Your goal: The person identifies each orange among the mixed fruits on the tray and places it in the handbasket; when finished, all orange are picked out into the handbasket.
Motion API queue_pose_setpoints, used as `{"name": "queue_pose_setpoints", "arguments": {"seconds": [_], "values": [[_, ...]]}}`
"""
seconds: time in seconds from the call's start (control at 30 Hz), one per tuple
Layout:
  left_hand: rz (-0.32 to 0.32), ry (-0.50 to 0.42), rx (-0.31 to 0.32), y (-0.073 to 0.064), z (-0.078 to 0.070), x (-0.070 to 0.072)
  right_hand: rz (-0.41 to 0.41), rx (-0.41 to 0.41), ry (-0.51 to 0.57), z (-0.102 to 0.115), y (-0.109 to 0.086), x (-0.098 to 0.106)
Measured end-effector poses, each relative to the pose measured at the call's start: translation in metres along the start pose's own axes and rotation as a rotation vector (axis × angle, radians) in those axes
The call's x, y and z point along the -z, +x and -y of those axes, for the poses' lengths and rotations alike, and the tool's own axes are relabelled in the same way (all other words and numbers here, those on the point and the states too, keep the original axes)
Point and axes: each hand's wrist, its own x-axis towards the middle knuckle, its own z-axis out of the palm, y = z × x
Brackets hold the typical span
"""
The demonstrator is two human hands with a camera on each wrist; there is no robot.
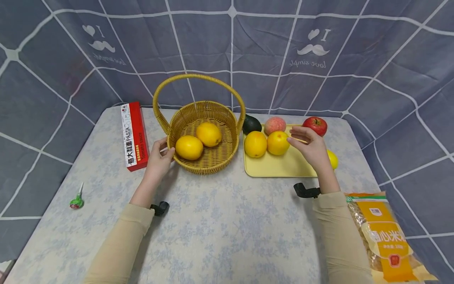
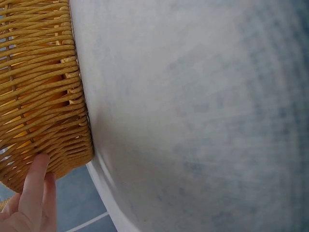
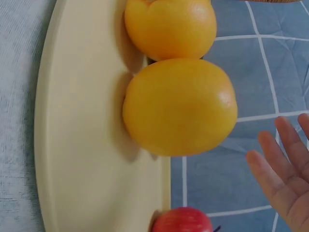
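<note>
My left hand grips the left rim of a woven basket with a tall arched handle. In the left wrist view, its fingers press against the basket's outer weave. Two yellow fruits lie inside the basket. Over the pale yellow tray, my right hand is open, its fingers close to the right one of two yellow-orange fruits. The right wrist view shows that rounded fruit apart from the spread fingers; the other fruit sits beside it.
An avocado-like dark fruit, a peach and a red apple are along the tray's back. A yellow fruit shows behind the right wrist. A red pasta box and lollipop lie left, a food bag right.
</note>
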Motion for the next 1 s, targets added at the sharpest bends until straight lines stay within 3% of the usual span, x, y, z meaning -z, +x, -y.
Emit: {"name": "queue_pose_setpoints", "arguments": {"seconds": [0.67,1.0], "values": [[0.003,-0.007,-0.008,0.0,0.001,0.0,0.049,-0.052,-0.092,-0.023,0.014,-0.009],[-0.01,0.012,-0.01,0.0,0.001,0.001,0.127,-0.103,-0.132,-0.033,0.021,-0.015]]}}
